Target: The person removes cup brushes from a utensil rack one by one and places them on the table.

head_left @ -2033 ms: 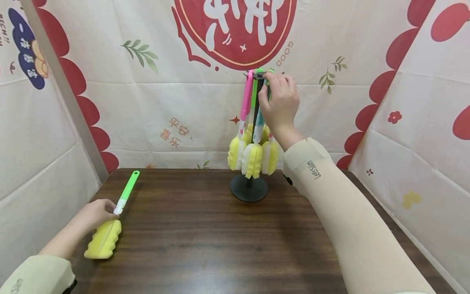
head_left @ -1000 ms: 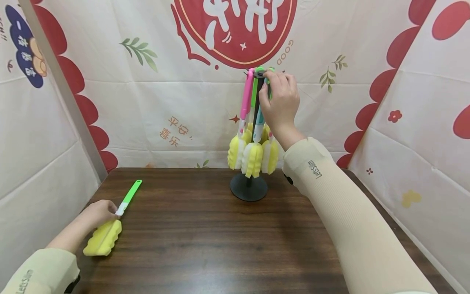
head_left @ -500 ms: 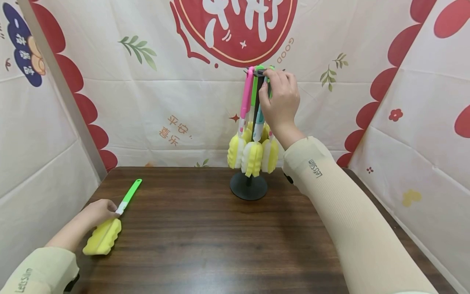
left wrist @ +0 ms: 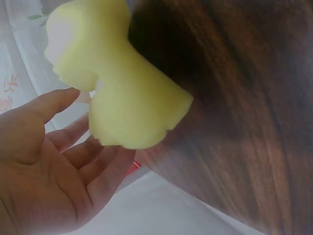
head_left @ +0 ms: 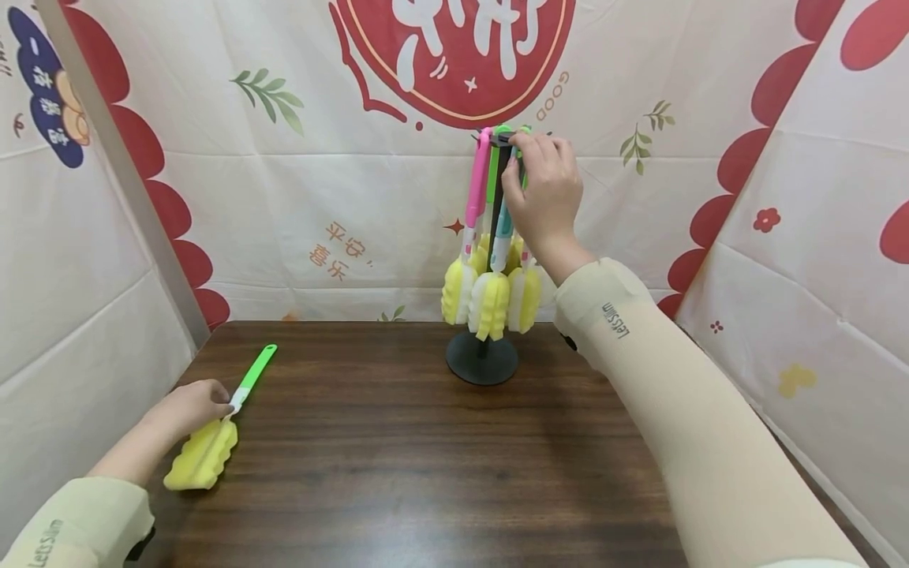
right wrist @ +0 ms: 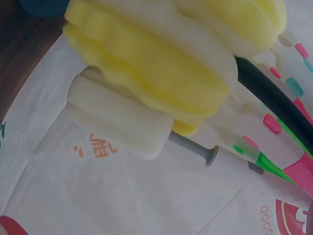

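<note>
Pinched narrowly by the left hand [head_left: 186, 407] at eight o'clock, the brush [head_left: 204, 454] could swivel, and the right hand [head_left: 545, 183], clasping the stand [head_left: 474, 364] at one o'clock, could tug it over.

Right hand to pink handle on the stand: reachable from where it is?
Likely yes: the right hand is at the top of the black stand, and the pink handle hangs close by, its front uncovered in the head view. The teal handle hangs between, so a detour may be needed.
</note>
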Tool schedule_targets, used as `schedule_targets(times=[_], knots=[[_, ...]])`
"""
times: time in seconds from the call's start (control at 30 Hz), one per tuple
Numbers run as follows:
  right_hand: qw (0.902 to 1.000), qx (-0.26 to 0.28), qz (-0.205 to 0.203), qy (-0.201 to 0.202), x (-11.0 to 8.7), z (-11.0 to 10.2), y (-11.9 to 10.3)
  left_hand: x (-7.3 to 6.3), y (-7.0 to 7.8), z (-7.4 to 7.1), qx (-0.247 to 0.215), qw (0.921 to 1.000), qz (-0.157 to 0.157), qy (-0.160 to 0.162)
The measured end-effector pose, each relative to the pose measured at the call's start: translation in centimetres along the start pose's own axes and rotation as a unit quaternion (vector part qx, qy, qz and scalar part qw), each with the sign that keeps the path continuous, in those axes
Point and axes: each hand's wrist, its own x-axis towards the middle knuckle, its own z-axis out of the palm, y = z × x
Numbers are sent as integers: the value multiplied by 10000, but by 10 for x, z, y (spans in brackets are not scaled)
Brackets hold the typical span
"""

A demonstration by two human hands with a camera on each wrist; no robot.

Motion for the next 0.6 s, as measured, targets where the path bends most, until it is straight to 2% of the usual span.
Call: schedule_targets(times=[0.27,0.47,0.6], knots=[[9996,-36,-267,-127,2,-6,4,-8,12,-2,307,9993,-151,166],[9981,2,-337,-507,6,-16,6,-9,22,-2,433,9978,-102,501],[9956,-36,-590,-730,9,-20,8,-11,30,-1,583,9962,-85,648]])
